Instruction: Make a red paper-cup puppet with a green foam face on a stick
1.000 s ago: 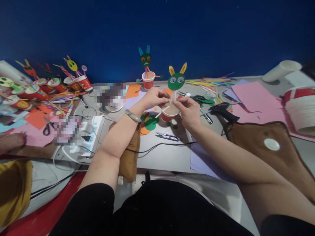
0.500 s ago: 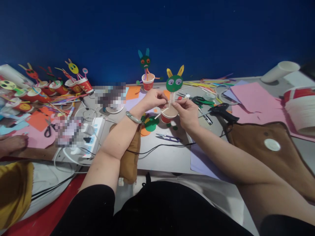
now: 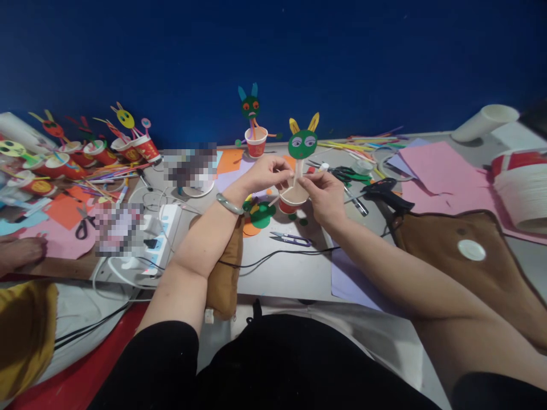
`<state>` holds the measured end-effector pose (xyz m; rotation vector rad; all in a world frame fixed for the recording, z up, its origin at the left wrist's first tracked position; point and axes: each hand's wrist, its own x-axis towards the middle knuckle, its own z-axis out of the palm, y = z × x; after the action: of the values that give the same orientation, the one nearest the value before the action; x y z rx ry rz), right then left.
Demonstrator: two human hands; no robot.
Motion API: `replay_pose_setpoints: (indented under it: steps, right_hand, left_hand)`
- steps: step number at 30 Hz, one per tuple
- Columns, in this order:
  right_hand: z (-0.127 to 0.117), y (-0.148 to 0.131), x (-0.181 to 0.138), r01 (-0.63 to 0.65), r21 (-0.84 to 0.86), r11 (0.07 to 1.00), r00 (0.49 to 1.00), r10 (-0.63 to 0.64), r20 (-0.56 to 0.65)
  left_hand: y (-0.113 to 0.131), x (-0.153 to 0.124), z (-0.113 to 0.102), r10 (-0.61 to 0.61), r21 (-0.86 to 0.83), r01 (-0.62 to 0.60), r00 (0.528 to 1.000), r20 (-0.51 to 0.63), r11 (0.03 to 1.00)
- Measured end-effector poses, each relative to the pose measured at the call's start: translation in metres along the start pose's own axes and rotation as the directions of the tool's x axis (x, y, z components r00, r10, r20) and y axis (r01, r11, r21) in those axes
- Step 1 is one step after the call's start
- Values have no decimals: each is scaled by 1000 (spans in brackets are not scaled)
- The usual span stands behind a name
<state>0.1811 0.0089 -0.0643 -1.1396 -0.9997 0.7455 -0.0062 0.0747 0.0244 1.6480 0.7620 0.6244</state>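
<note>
A red paper cup (image 3: 289,208) stands on the table in front of me, with pale straw-like strips (image 3: 299,169) rising from it. On top of the strips sits a green paper face (image 3: 303,144) with yellow ears and purple eyes. My right hand (image 3: 325,195) is closed, pinching the strips just above the cup's rim. My left hand (image 3: 270,172) is closed too, its thumb and fingertips at the strips' left side; whatever is between them is too small to name. Purple-handled thread snips (image 3: 291,238) and green paper circles (image 3: 262,214) lie just before the cup.
Behind stands another cup figure (image 3: 256,141). A black glue gun (image 3: 390,195) and brown bag (image 3: 465,267) are at right, with pink paper (image 3: 444,173). At left are a power strip (image 3: 164,236), several finished cup figures (image 3: 147,149) and another person's hand (image 3: 21,253). A black cable crosses the table.
The view has shifted very slightly. My left fingertips have moved a little at the strips; my right hand keeps its pinch in the same place.
</note>
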Motion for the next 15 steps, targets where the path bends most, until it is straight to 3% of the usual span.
replay_pose_setpoints:
  steps: [5, 15]
  right_hand:
    - [-1, 1, -1, 3, 6, 1000, 1000, -3, 6]
    - [1, -1, -2, -7, 27, 1000, 1000, 6, 6]
  left_hand:
    - [-4, 5, 4, -103, -122, 94, 992, -75, 988]
    - [-4, 1, -2, -41, -72, 41, 999, 2, 997]
